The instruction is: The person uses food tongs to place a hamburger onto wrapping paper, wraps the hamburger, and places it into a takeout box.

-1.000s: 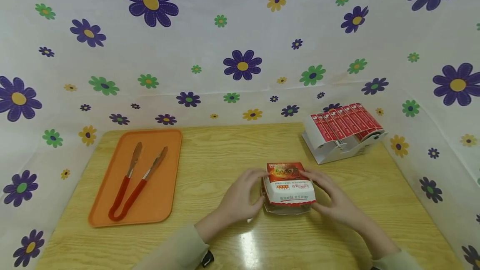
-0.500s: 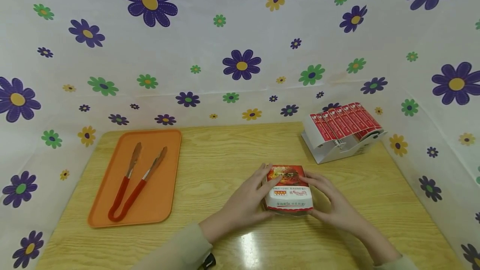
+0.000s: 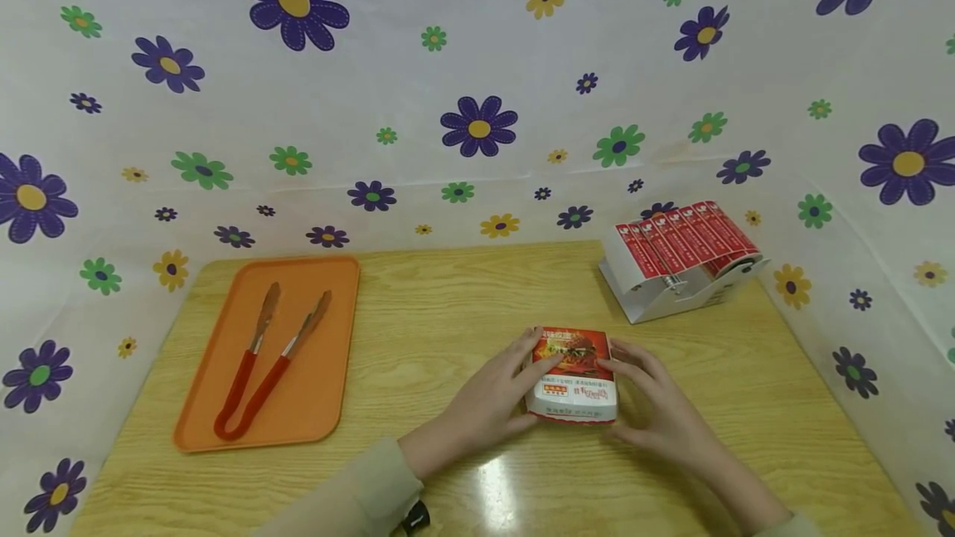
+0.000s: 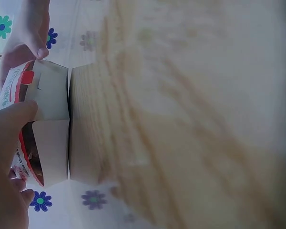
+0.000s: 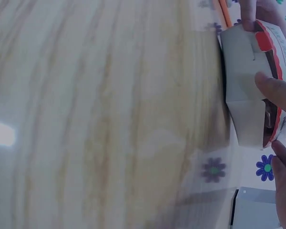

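Note:
A red and white paper burger box (image 3: 573,394) with a burger picture on its lid sits on the table, right of centre. My left hand (image 3: 485,394) grips its left side, one finger reaching over the lid top. On the other side my right hand (image 3: 660,404) holds the right side, fingertips at the lid's edge. In the left wrist view, the left thumb (image 4: 26,110) lies against the white base (image 4: 52,93). A dark gap shows at the sides between lid and base. The right wrist view has the right thumb (image 5: 274,88) at that same seam.
An orange tray (image 3: 313,413) lies at the left, bearing red-handled metal tongs (image 3: 237,392). At the back right stands a white holder (image 3: 634,305) with a row of red and white packets (image 3: 682,239). A flower-patterned sheet (image 3: 418,89) encloses the table's back and sides.
My left hand has shifted right, and its finger now reaches over the lid. The lid sits lower over the base, whose front showed more earlier. Tray and holder stay put.

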`<state>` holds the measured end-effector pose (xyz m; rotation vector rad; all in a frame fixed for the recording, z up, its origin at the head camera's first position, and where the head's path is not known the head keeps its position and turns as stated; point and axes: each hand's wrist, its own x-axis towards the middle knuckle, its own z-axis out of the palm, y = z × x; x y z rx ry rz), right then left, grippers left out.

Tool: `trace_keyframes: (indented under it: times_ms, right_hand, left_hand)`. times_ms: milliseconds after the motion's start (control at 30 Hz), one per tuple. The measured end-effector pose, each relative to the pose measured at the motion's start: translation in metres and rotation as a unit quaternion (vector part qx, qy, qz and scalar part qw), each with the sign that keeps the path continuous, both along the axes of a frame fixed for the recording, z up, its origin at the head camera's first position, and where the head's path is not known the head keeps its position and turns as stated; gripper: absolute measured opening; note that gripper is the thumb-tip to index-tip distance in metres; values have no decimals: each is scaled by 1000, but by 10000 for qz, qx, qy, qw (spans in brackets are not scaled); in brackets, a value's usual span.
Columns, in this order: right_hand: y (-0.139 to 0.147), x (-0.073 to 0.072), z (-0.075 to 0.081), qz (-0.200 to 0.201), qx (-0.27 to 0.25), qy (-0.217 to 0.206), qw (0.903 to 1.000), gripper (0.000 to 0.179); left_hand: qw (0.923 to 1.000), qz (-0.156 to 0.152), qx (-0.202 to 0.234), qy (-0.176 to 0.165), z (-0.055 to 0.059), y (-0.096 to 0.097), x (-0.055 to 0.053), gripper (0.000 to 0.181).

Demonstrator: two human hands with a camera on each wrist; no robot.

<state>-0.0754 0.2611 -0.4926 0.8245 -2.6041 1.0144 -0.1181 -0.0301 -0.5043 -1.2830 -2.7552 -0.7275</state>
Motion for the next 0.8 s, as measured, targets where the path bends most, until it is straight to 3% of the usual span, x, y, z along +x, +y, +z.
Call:
trace_keyframes:
  times_ms: [133,300,433,667,800]
  right_hand:
    - [-2,0,0,-133,235,299,9992,96]
    - [-3,0,0,-317,579,289,9974,95]
    - [-4,-1,-2,-305,514,356,9976,92]
    - [-7,-3,-7,-353,311,379,9982,93]
    - [-8,-6,-6,-318,329,423,9981,92]
  left_hand:
    - [9996,-13,-125,235,0,0,0,93]
    - [9987,-40,-163,490,-1,0,-1,92]
    - [9992,-37,-89,395,-2,0,-1,92]
    - [9999,107,-14,-73,-5,1,-3,90]
    - [9999,164,-4,-28,-2,-1,-5,89]
